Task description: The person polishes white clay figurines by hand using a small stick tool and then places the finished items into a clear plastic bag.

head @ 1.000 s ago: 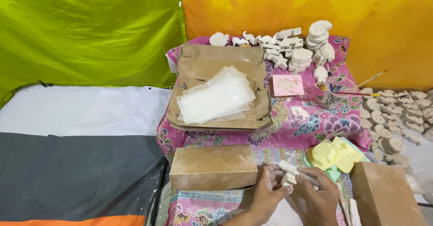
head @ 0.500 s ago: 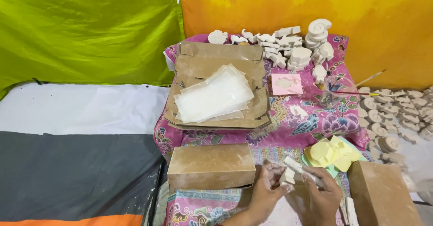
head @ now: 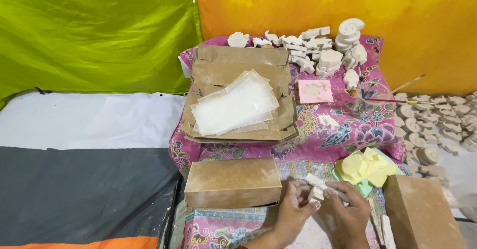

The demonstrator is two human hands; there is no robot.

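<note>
At the bottom of the head view, my left hand [head: 293,211] and my right hand [head: 348,214] meet over a patterned pink cloth [head: 318,134]. Together they hold a small white plaster piece [head: 318,188] between their fingertips. A closed brown cardboard box [head: 232,182] lies just left of my left hand. Yellow sponge pieces [head: 365,165] sit right of the plaster piece.
A flattened cardboard tray [head: 238,65] carries a stack of clear plastic bags [head: 235,105]. White plaster figures [head: 318,50] line the back, with several more [head: 437,120] on the right floor. Another brown box [head: 420,214] stands at bottom right. A pink square [head: 315,91] and brushes [head: 397,94] lie nearby.
My hands have kept working the plaster piece, turning it slightly; the view has shifted a little. Nothing else has moved.
</note>
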